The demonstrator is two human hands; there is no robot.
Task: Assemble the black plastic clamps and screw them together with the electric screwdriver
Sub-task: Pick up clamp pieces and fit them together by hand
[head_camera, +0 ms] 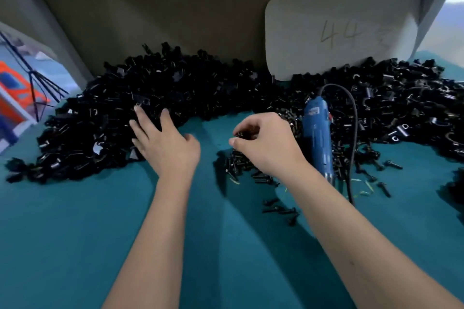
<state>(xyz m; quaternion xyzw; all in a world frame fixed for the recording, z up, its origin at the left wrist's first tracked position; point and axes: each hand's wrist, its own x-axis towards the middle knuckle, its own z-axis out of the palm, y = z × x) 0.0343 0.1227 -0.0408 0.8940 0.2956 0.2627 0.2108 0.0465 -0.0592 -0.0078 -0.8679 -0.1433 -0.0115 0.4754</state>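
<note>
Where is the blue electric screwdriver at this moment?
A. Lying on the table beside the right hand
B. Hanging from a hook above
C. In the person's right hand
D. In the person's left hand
A: the blue electric screwdriver lies on the green table, just beyond the right hand, which grips small black screws instead.

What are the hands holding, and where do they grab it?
The right hand pinches small black screws in its curled fingertips; which part it grips is too small to tell. The left hand holds nothing, fingers spread on the clamp pile.
</note>
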